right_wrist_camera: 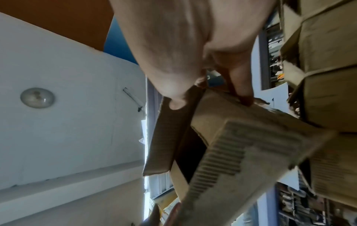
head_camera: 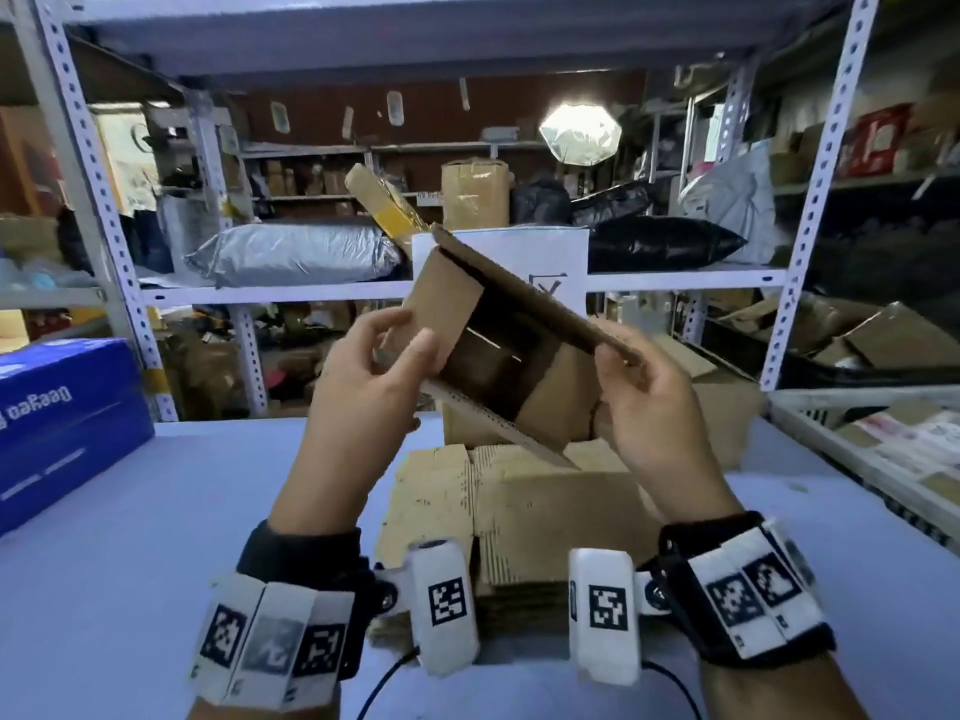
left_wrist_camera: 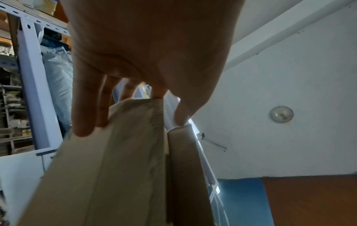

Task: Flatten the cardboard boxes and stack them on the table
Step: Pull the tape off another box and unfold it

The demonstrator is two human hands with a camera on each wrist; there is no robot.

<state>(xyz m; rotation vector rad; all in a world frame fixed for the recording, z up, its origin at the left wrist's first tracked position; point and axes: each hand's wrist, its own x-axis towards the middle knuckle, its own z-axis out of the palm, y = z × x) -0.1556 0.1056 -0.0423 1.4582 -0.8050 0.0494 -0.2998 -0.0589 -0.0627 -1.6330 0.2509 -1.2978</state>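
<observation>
Left hand (head_camera: 363, 376), right hand (head_camera: 649, 402) grip half-collapsed box (head_camera: 509, 345).

a parcel stockroom: metal shelving (head_camera: 810, 210) beyond the hands holds taped cartons (head_camera: 475, 194) and bagged packages (head_camera: 291, 254).

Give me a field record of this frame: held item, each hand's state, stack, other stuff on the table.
held item: cardboard box, open-ended, partly collapsed, tilted, held above the table
left hand: grips the box's left flap, thumb in front
right hand: pinches the box's right edge
stack: flattened cardboard lying on the table, below the hands
behind stack: another brown box, shape partly hidden
table left: blue box
table right: white crate with packets inside
background: metal shelving with parcels and bags
</observation>
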